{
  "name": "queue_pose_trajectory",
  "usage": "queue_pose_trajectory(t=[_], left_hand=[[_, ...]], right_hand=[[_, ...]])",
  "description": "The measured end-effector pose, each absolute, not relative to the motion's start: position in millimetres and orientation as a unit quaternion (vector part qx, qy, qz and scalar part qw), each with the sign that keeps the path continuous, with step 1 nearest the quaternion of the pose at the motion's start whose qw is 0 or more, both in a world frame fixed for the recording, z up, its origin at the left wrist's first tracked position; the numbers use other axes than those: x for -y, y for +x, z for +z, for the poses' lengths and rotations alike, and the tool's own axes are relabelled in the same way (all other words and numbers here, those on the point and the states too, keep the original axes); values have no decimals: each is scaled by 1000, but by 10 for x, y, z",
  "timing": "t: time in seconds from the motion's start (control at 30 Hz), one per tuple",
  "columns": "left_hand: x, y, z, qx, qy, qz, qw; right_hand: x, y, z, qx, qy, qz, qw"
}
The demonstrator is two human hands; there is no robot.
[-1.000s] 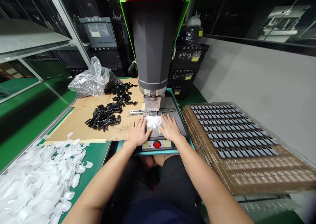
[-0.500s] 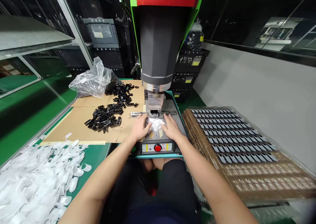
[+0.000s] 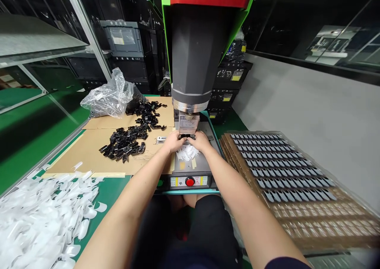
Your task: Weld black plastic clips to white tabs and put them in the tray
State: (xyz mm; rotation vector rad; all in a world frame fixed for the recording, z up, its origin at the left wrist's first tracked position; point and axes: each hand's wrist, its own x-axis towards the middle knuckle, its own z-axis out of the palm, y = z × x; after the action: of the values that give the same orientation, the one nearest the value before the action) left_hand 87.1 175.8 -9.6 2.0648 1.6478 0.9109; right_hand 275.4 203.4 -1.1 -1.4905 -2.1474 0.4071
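Both hands meet at the small fixture under the press head [image 3: 188, 122]. My left hand [image 3: 174, 141] has its fingers closed at the left side of a black part [image 3: 186, 136] in the fixture. My right hand [image 3: 200, 141] is closed in at the right side of the same part. The thumbs nearly touch in front of it. Whether the fingers grip the part or only press on it is too small to tell. Just below the hands, small white pieces [image 3: 187, 153] lie in a loose pile on the grey machine base [image 3: 175, 170].
Black clips [image 3: 124, 142] are heaped on cardboard [image 3: 74, 152] at the left, near a clear plastic bag [image 3: 108, 97]. White plastic pieces [image 3: 38, 217] cover the lower left. A red button [image 3: 190, 181] sits on the machine's front. Stacked trays [image 3: 285, 166] with grey parts stand at the right.
Both hands have moved inward and slightly forward, from the sides of the fixture onto the black part, with fingers drawn together. The view has shifted slightly.
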Motion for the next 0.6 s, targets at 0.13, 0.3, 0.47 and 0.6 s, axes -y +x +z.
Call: queue_pose_trajectory(t=[0.13, 0.3, 0.47, 0.6], left_hand=[[-1567, 874, -157, -552, 622, 451, 323], [-806, 1007, -301, -466, 461, 574, 490], [41, 1196, -295, -419, 388, 608, 551], [346, 1269, -280, -415, 367, 611, 565]], right_hand=[[-1946, 2762, -45, 750, -559, 188, 301], [-1341, 2839, -277, 606, -476, 395, 499], [-433, 2804, -424, 567, -376, 500, 536], [3, 2729, -395, 572, -368, 493, 542]])
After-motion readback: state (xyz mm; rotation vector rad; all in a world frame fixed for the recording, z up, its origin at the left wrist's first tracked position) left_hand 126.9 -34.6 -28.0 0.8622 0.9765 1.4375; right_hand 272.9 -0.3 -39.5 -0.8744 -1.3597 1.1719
